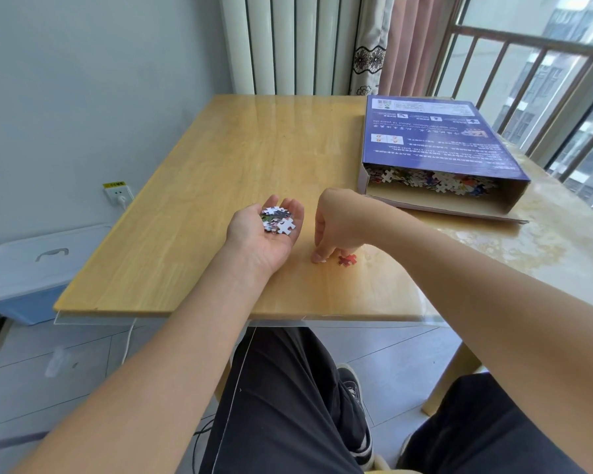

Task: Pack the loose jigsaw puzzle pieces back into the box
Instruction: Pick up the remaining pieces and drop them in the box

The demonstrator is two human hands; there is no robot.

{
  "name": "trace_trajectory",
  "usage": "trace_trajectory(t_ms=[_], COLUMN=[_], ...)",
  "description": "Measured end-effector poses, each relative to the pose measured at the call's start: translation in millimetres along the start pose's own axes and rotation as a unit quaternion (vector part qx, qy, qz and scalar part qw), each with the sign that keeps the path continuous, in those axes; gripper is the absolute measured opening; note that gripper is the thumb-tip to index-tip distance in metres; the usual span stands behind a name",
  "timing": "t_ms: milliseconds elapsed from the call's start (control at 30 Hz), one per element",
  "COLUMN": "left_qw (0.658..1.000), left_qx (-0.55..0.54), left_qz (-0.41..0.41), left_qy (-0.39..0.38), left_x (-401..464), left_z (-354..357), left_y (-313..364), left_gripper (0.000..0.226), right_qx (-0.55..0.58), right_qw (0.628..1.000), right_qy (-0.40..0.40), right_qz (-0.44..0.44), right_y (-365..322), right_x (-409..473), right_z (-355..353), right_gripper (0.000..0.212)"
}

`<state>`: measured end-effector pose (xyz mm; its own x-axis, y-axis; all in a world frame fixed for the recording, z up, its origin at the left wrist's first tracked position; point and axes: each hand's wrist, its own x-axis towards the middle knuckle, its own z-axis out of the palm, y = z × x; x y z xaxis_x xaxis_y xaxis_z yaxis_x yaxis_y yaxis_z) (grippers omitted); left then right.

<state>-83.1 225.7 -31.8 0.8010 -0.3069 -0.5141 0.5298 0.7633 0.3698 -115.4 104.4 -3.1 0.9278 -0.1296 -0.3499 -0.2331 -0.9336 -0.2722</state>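
the left hand (271, 234) cups gathered pieces (278, 220) with open fingers while the right hand (332, 230), fingers curled down at the frame's centre, seems to collect the last red piece (347, 260), next lifting it toward the box (439, 155).

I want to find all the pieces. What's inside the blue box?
Through the open end of the blue box you can see a heap of loose puzzle pieces, white, red and other colours. The box top covers the rest, so how far back the heap goes cannot be seen.
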Motion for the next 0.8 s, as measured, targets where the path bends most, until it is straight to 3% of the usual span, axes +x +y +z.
trace_trajectory(t_ms=[233,333,433,533,600,700,767,800], left_qw=[1.0,1.0,1.0,1.0,1.0,1.0,1.0,1.0], left_qx=[-0.002,0.002,0.001,0.01,0.022,0.021,0.006,-0.001], left_qz=[0.0,0.002,0.003,0.0,-0.001,-0.019,-0.023,-0.023], left_qy=[-0.001,0.003,0.006,0.001,-0.007,-0.012,-0.012,-0.011], left_x=[1,2,3,2,0,-2,-1,0], left_z=[-2,-2,-2,0,2,7,9,8], left_y=[2,3,2,-1,-7,-16,-17,-17], left_gripper=[0.033,0.034,0.035,0.036,0.035,0.036,0.036,0.034], right_qx=[-0.024,-0.015,0.143,0.398,0.488,0.444,0.304,0.217], right_qw=[0.999,1.0,0.99,0.917,0.872,0.89,0.937,0.964], right_qy=[0.019,0.015,-0.008,0.008,0.011,0.094,0.163,0.147], right_qz=[-0.013,-0.02,-0.004,-0.02,-0.048,-0.055,-0.053,-0.053], right_y=[-2,-3,6,18,18,20,31,39], right_x=[-4,-6,-6,-5,-5,-5,-12,-17], right_z=[-2,-1,-8,-25,-30,-31,-35,-35], right_gripper=[0.048,0.04,0.03,0.026,0.025,0.026,0.025,0.025])
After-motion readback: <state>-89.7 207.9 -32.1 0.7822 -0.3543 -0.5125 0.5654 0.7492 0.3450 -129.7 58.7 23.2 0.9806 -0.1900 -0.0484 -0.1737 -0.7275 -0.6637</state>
